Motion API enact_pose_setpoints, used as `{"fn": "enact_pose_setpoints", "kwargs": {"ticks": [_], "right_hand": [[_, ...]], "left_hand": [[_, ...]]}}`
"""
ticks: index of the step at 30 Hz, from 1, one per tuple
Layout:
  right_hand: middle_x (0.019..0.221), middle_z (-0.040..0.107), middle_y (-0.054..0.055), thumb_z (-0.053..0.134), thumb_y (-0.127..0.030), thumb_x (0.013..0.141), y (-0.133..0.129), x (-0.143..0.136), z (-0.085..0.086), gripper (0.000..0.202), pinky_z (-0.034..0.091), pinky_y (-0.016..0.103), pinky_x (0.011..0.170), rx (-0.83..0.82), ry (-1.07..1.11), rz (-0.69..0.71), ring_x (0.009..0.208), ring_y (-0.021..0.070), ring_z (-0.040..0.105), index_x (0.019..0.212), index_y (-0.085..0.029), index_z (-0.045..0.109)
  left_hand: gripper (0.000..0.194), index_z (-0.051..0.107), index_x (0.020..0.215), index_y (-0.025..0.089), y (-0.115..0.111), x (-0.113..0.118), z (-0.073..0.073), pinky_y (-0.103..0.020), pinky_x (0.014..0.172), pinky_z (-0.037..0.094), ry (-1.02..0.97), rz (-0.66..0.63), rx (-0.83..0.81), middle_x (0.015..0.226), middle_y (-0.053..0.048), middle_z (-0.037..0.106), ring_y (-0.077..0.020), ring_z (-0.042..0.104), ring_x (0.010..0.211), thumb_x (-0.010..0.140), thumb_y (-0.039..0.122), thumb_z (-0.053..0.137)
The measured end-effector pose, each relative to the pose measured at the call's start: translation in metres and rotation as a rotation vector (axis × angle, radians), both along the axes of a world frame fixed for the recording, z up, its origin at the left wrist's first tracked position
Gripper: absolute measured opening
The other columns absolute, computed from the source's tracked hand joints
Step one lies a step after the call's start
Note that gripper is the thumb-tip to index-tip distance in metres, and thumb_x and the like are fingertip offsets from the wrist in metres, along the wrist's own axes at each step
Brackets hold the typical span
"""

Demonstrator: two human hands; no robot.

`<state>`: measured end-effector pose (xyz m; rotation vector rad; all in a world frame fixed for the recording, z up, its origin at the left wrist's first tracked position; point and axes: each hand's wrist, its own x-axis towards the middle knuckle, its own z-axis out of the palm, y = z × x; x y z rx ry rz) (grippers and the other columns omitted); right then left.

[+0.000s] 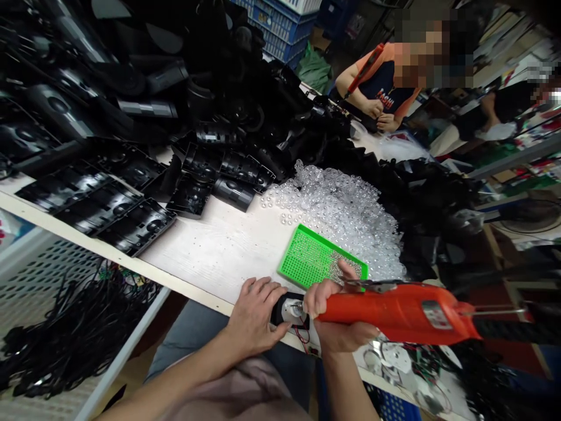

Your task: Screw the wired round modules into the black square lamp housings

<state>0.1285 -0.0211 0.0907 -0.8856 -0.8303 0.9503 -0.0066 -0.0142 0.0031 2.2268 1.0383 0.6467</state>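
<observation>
My left hand (pixel 258 316) is closed around a small black housing (pixel 277 313) at the table's front edge, pressing it down. A whitish round part with red wires sits in the housing. In my right hand (pixel 335 316) is a red electric screwdriver (pixel 390 310), lying nearly level across the view, its tip pointing at the whitish part. Whether the tip touches a screw cannot be made out. Just behind my hands lies a green tray (pixel 302 257) with a hole grid and a heap of small silver screws at its right end.
Clear plastic pieces (pixel 350 204) are piled behind the tray. Black housings (pixel 131 216) cover the table's left and back. A basket of black cables (pixel 87 327) stands front left; metal discs with wires (pixel 394 356) lie front right. A co-worker (pixel 385 88) sits across.
</observation>
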Motion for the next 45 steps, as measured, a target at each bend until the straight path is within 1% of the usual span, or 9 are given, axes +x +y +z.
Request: {"fn": "enact_pose_setpoints", "kwargs": {"ticks": [3,7,12,21,27,32,34,38,45], "right_hand": [[0.051,0.045,-0.008,0.063,-0.074,0.068,-0.009,-0.001,-0.011,0.071,0.033,0.024,0.038,0.013,-0.004,0.002,0.037,0.0113,0.036,0.123,-0.030,0.053],[0.052,0.045,-0.008,0.063,-0.074,0.067,-0.011,-0.001,-0.017,0.070,0.034,0.025,0.038,0.005,-0.054,0.000,0.037,0.0113,0.037,0.122,-0.032,0.052],[0.050,0.043,-0.008,0.060,-0.078,0.066,-0.009,-0.004,-0.020,0.071,0.034,0.025,0.037,-0.029,-0.078,-0.021,0.036,0.0108,0.035,0.118,-0.030,0.054],[0.050,0.045,-0.008,0.063,-0.076,0.064,-0.012,-0.008,-0.023,0.072,0.035,0.026,0.038,-0.024,-0.118,-0.033,0.036,0.0119,0.037,0.117,-0.029,0.055],[0.050,0.047,-0.007,0.065,-0.074,0.065,-0.014,-0.014,-0.021,0.062,0.035,0.026,0.040,-0.006,-0.124,-0.056,0.037,0.0123,0.039,0.108,-0.029,0.060],[0.048,0.046,-0.006,0.061,-0.066,0.075,-0.015,-0.016,-0.028,0.040,0.030,0.025,0.038,0.026,-0.159,-0.009,0.038,0.0128,0.040,0.085,-0.028,0.062],[0.047,0.044,-0.006,0.061,-0.067,0.074,-0.015,-0.014,-0.032,0.040,0.028,0.025,0.037,0.025,-0.158,0.027,0.038,0.0132,0.040,0.078,-0.027,0.060],[0.047,0.042,-0.006,0.063,-0.069,0.070,-0.014,-0.008,-0.039,0.044,0.030,0.028,0.038,-0.008,-0.192,0.101,0.038,0.0142,0.039,0.075,-0.026,0.056],[0.048,0.045,-0.006,0.060,-0.071,0.072,-0.015,-0.007,-0.036,0.046,0.033,0.027,0.039,-0.021,-0.170,0.117,0.038,0.0126,0.038,0.074,-0.025,0.055]], "left_hand": [[0.047,0.054,0.118,0.023,0.000,0.000,0.001,-0.049,0.103,0.028,0.001,-0.001,-0.016,0.117,-0.005,0.066,-0.0300,0.050,0.116,0.075,0.039,0.065],[0.048,0.054,0.119,0.023,-0.001,0.001,0.000,-0.050,0.103,0.028,0.001,0.005,-0.003,0.116,-0.006,0.066,-0.0299,0.051,0.116,0.075,0.040,0.065],[0.046,0.054,0.118,0.022,-0.002,0.000,0.001,-0.050,0.104,0.027,-0.003,0.002,-0.013,0.116,-0.006,0.066,-0.0301,0.051,0.117,0.076,0.038,0.065],[0.046,0.054,0.117,0.022,-0.001,0.000,0.002,-0.049,0.104,0.028,-0.001,-0.003,0.000,0.116,-0.005,0.066,-0.0295,0.051,0.116,0.075,0.038,0.065],[0.045,0.055,0.116,0.021,0.000,0.000,0.005,-0.049,0.102,0.029,-0.001,-0.008,-0.031,0.115,-0.006,0.066,-0.0296,0.051,0.116,0.076,0.039,0.064],[0.043,0.054,0.118,0.022,0.001,0.000,0.005,-0.046,0.096,0.032,-0.016,-0.017,-0.039,0.114,-0.006,0.066,-0.0281,0.054,0.110,0.080,0.042,0.060],[0.044,0.053,0.118,0.022,0.001,0.000,0.006,-0.046,0.092,0.034,-0.015,-0.022,-0.044,0.112,-0.006,0.067,-0.0280,0.055,0.107,0.081,0.044,0.060],[0.044,0.053,0.118,0.021,0.001,0.001,0.006,-0.045,0.089,0.035,-0.009,-0.025,-0.045,0.110,-0.006,0.067,-0.0279,0.055,0.104,0.080,0.043,0.061],[0.039,0.054,0.117,0.021,0.000,0.001,0.004,-0.043,0.090,0.035,0.009,-0.010,0.007,0.109,-0.007,0.066,-0.0276,0.055,0.104,0.082,0.039,0.058]]}}
